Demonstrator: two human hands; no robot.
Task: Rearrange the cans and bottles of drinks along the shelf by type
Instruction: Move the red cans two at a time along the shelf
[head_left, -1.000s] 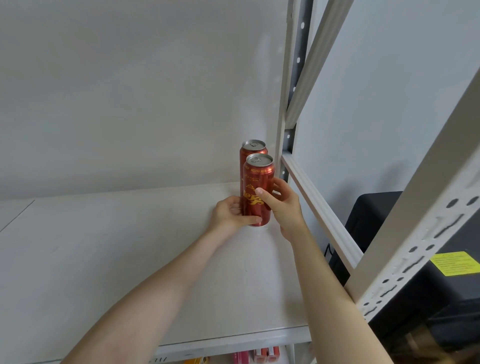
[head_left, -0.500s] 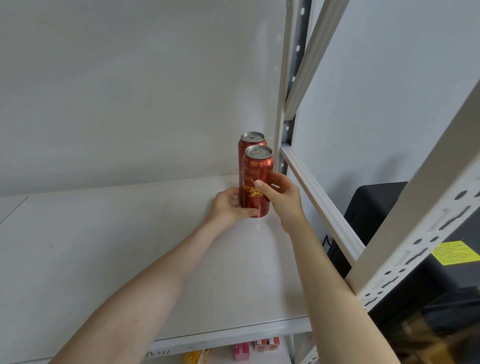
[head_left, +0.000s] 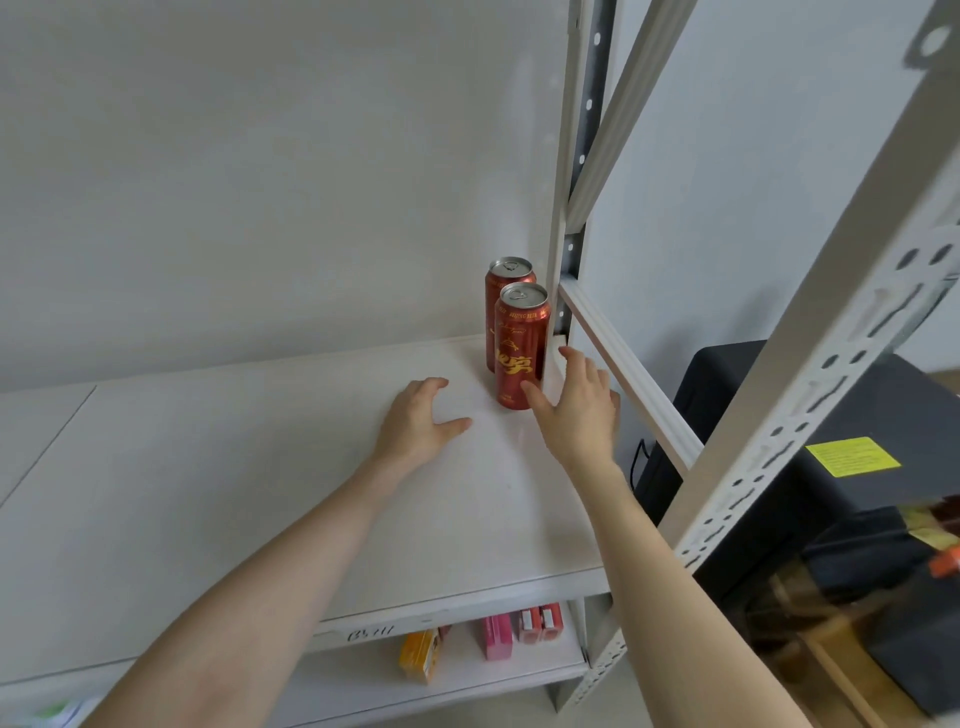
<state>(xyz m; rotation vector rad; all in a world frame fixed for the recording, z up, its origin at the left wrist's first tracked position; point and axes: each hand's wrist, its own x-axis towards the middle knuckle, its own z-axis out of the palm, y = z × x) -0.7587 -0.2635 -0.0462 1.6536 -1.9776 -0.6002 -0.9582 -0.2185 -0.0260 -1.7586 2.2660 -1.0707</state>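
Observation:
Two tall red cans with gold lettering stand upright in the far right corner of the white shelf (head_left: 260, 467). The front can (head_left: 519, 348) stands just ahead of the rear can (head_left: 506, 283), which it partly hides. My left hand (head_left: 418, 423) hovers over the shelf to the left of the front can, fingers spread, holding nothing. My right hand (head_left: 576, 405) is open beside the front can's lower right side, its thumb close to the can's base; I cannot tell if it touches.
A white metal upright (head_left: 571, 171) and a slanted side rail (head_left: 628, 379) close the shelf's right end. A perforated post (head_left: 810, 364) crosses the near right. Small coloured boxes (head_left: 496, 636) sit on the lower shelf. A black case (head_left: 831, 415) stands outside on the right.
Both hands let go of the front can and drew back, the left hand moving left and toward me. The front can now stands free on the shelf.

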